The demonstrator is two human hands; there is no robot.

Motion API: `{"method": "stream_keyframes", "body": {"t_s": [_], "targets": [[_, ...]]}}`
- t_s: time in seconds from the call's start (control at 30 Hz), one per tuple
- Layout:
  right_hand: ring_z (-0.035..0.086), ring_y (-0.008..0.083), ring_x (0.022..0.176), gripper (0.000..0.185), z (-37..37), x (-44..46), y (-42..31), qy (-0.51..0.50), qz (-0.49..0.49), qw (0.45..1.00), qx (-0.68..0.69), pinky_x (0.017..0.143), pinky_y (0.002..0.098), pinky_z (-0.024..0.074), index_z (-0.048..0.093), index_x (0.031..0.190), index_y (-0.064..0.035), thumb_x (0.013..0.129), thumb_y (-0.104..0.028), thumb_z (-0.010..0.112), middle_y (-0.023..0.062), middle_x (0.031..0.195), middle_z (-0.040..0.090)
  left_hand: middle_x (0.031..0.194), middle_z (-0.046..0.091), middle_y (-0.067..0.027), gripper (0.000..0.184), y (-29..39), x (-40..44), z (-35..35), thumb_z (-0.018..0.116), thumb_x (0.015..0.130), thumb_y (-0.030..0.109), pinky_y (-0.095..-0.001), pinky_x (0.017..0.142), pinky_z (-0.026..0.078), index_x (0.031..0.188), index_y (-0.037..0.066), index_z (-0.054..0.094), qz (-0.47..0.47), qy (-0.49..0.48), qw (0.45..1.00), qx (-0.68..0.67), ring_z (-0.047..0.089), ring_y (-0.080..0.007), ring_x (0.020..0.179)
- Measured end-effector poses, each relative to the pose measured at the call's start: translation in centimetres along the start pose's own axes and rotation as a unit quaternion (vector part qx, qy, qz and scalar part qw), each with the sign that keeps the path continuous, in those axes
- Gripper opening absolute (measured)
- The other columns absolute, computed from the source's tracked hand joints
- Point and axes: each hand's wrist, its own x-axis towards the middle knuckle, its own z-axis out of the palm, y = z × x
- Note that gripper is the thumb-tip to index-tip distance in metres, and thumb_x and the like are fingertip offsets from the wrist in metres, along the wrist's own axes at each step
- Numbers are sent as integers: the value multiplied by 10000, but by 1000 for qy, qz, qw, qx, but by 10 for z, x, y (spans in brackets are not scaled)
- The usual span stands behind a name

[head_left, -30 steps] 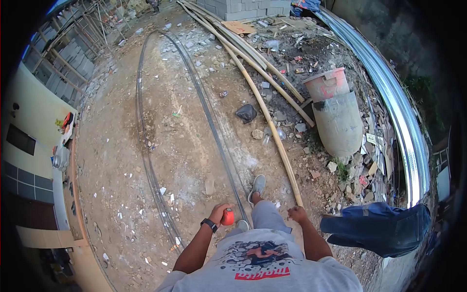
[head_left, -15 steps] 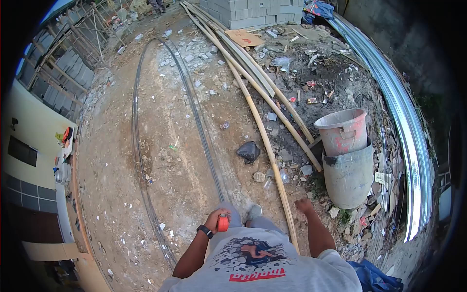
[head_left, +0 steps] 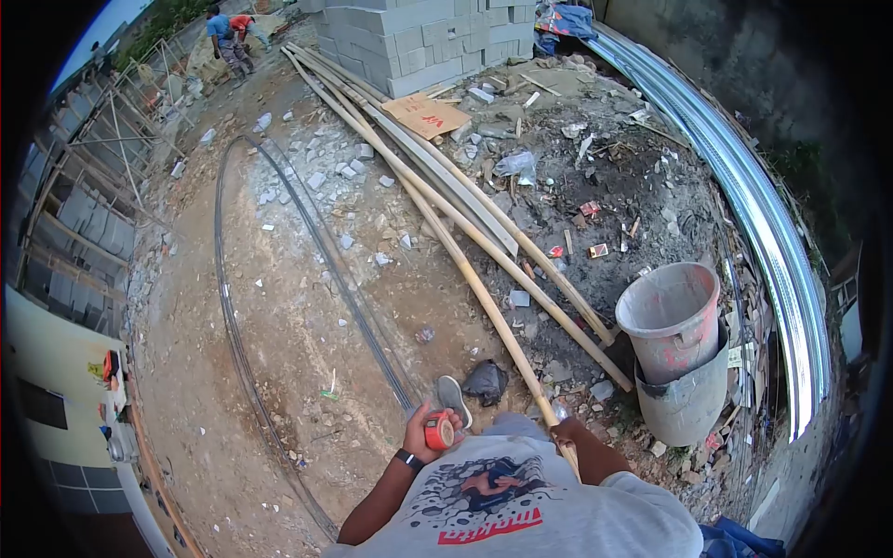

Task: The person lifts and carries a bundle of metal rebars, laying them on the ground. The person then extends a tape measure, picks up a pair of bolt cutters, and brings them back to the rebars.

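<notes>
My left hand [head_left: 421,434] is wrapped round a red-orange tape measure [head_left: 439,431], held in front of my body with its round face turned up. A dark band is on that wrist. My right hand [head_left: 567,433] hangs low in front of me, overlapping the near end of a bamboo pole [head_left: 502,330] in the view. Whether it touches the pole I cannot tell, and its fingers are not clear. One grey shoe [head_left: 453,400] shows ahead on the dirt, beside a black plastic bag [head_left: 486,381].
Long dark bars [head_left: 349,293] lie bent in a loop on the ground. At right, a stained bucket [head_left: 668,316] sits in a grey drum [head_left: 686,405]. Shiny metal profiles [head_left: 767,251] run along the right edge. Grey blocks [head_left: 409,51] are stacked ahead; two people [head_left: 228,42] work far left.
I have stepped forward, and the bucket and poles appear nearer. My left hand has turned the tape measure face up. My right hand has swung inward, toward the pole in view.
</notes>
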Motion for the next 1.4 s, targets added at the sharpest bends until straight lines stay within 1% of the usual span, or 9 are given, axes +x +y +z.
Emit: {"method": "stream_keyframes", "body": {"t_s": [0.07, 0.17, 0.3, 0.67, 0.83, 1.07, 1.2, 1.3, 1.4], "targets": [[673, 158, 600, 328, -24, -15, -46, -20, -22, 998, -55, 517, 288, 547, 670, 847, -3, 887, -319, 590, 66, 766, 697, 1012, 641, -123, 559, 50, 17, 4, 465, 918, 552, -508, 857, 501, 1065, 31, 600, -59, -53, 997, 27, 624, -273, 988], [662, 163, 604, 244, -53, 31, -83, 124, -255, 953, -102, 530, 289, 536, 671, 848, -6, 859, -245, 626, 70, 742, 683, 1033, 632, -125, 504, 105, 34, 43, 488, 921, 491, -513, 871, 501, 1126, 39, 572, -98, -98, 988, 62, 619, -273, 992], [625, 173, 555, 287, -111, 24, -197, 164, -157, 945, 234, 510, 309, 504, 675, 824, 21, 833, -266, 663, 93, 682, 657, 1017, 618, -125, 419, 180, 91, 78, 515, 906, 378, -468, 859, 512, 1152, 40, 542, -69, -94, 985, 124, 599, -280, 1018], [670, 218, 637, 366, -237, 93, -399, 50, 28, 986, 154, 661, 350, 536, 703, 760, -22, 827, -374, 629, 117, 697, 688, 1033, 638, -136, 445, 389, 217, 218, 540, 939, 284, -387, 725, 576, 1293, 27, 457, -17, -112, 963, 243, 649, -258, 945], [681, 273, 738, 439, -316, 117, -498, 194, -156, 966, 78, 712, 388, 516, 697, 760, 17, 782, -418, 650, 166, 752, 694, 982, 667, -115, 359, 471, 256, 266, 521, 942, 380, -288, 544, 489, 1184, 115, 520, 77, -35, 945, 316, 662, -201, 811], [663, 366, 793, 424, -405, 164, -612, 237, -164, 926, 242, 773, 426, 505, 691, 829, 26, 768, -391, 642, 254, 818, 668, 935, 682, -127, 477, 568, 335, 308, 422, 956, 517, -320, 549, 483, 1120, 88, 551, -27, -25, 958, 285, 663, -233, 738], [667, 357, 851, 361, -397, 210, -649, 222, -84, 939, 247, 785, 426, 507, 698, 911, -12, 796, -345, 618, 242, 864, 679, 1077, 639, -161, 403, 634, 385, 316, 477, 944, 364, -372, 724, 545, 1170, 34, 530, -33, -45, 942, 330, 659, -273, 804], [657, 331, 923, 371, -390, 194, -692, 236, -179, 935, -197, 893, 415, 486, 719, 956, -122, 854, -383, 477, 226, 910, 680, 1067, 620, -142, 412, 707, 409, 338, 518, 879, 257, -416, 781, 550, 1210, 11, 499, -25, -51, 943, 327, 637, -281, 893], [655, 330, 924, 408, -396, 200, -740, 109, -187, 961, -173, 885, 415, 485, 723, 958, -121, 847, -430, 480, 211, 936, 685, 1033, 628, -121, 402, 778, 433, 369, 519, 882, 277, -402, 729, 559, 1188, 15, 525, -13, -70, 939, 337, 632, -251, 907]]}}
